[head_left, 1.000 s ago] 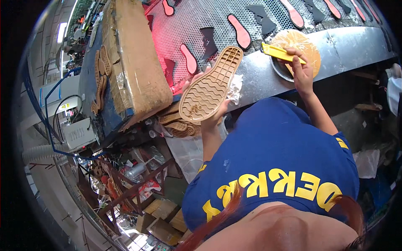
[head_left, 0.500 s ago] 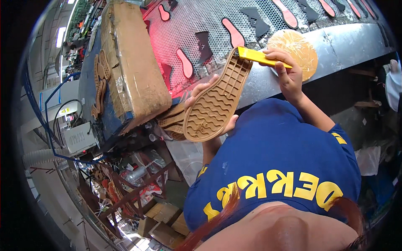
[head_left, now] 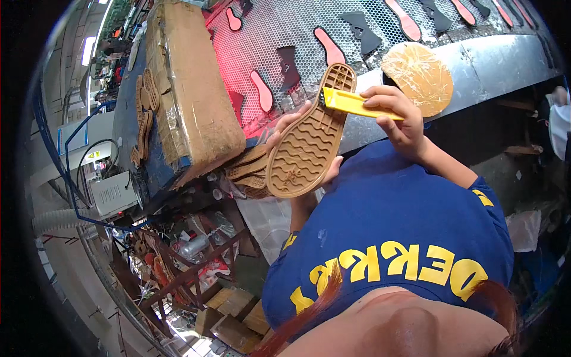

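My left hand holds a tan rubber shoe sole from behind, tread side facing me, fingers showing at both edges. My right hand grips a yellow flat-handled tool whose tip touches the upper end of the sole. Just right of that hand a round tan, glue-smeared dish lies on the grey metal ledge. Below the held sole, several more tan soles are stacked.
A perforated metal belt, lit red at its left, carries pink insoles and dark cut pieces. A taped cardboard box lies on a blue surface with more soles. Cluttered shelves and cartons are lower left.
My right hand left the round dish and brought the yellow tool across to the sole's upper end. My left hand has lowered the sole slightly and turned it more upright.
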A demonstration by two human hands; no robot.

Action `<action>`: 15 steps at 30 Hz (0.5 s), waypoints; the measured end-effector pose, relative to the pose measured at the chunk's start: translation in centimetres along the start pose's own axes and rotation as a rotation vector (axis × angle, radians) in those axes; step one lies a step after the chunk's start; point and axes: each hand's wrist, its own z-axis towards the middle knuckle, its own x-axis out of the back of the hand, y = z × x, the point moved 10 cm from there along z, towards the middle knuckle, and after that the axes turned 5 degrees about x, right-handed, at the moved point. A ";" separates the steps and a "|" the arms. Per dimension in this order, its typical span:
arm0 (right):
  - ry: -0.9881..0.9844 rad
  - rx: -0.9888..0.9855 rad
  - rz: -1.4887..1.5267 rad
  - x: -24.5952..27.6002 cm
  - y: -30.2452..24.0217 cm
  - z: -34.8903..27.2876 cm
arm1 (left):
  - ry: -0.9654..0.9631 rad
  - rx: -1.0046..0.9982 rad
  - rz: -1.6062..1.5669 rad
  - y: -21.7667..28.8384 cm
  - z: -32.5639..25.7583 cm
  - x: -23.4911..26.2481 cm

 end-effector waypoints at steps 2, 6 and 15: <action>-0.011 0.019 -0.007 -0.5 -0.8 0.0 | 0.009 -0.014 0.009 -0.3 0.0 -0.1; -0.042 0.101 -0.084 -2.0 -2.1 -0.1 | -0.064 0.086 0.534 -0.3 0.9 -1.7; -0.150 0.313 -0.214 -5.6 -5.4 0.3 | 0.216 0.396 -0.071 -6.1 -0.2 -0.2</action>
